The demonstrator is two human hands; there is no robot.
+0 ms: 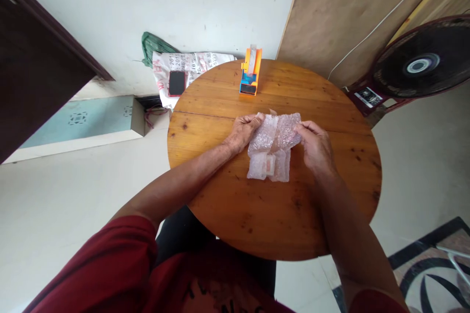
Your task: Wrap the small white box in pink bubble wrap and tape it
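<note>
A sheet of clear bubble wrap (271,137) is spread between my two hands over the middle of the round wooden table. My left hand (244,132) pinches its upper left edge, thumb on top. On the other side, my right hand (315,144) grips the right edge between thumb and fingers. The wrap's lower part lies folded toward me, and a small pale item with reddish marks (270,165) shows there; I cannot make out what it is. Beyond the wrap stands an orange and blue tape dispenser (251,71) with a roll of clear tape.
The round wooden table (220,200) carries the work. Behind its left edge, a printed white sack (205,61) holds a dark phone-like device with a red edge (176,83), beside a green bag (156,46). A large black fan (426,61) stands at the right.
</note>
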